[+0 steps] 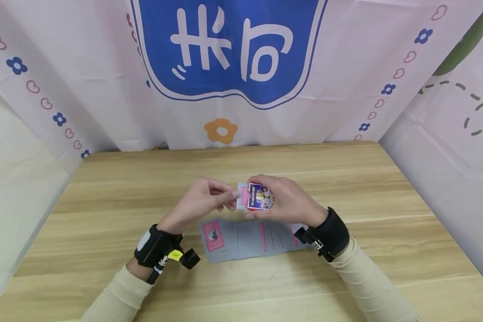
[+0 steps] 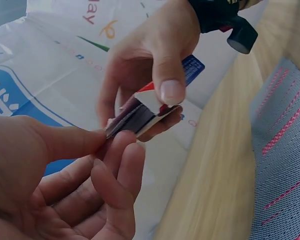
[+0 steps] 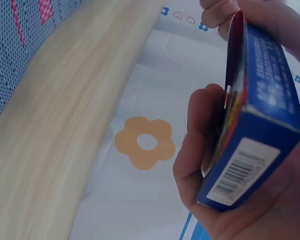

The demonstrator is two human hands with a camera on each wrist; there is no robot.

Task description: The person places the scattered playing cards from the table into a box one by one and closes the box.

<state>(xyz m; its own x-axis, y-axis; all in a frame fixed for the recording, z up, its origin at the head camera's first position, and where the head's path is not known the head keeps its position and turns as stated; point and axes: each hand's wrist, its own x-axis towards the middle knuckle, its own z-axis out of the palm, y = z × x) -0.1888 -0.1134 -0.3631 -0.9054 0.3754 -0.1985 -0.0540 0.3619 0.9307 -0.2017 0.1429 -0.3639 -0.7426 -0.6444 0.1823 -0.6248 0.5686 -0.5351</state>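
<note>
My right hand point(image 1: 291, 199) grips a small blue and red playing card box point(image 1: 261, 197) with a trophy picture, held above the table. In the right wrist view a barcode shows on the closed end of the box point(image 3: 246, 172). Cards with a pink-patterned back point(image 1: 244, 196) stick out of the box's left end. My left hand point(image 1: 199, 201) pinches their edge between thumb and fingers. Seen from the left wrist, the box's end flap point(image 2: 149, 100) stands open beside the right thumb. How many cards are gripped is hidden by the fingers.
A grey woven cloth point(image 1: 245, 250) with pink patterns lies on the wooden table point(image 1: 137, 179), below and nearer than the hands. Behind the table hangs a white printed curtain point(image 1: 185, 125). Black camera straps point(image 1: 157, 248) sit on both wrists.
</note>
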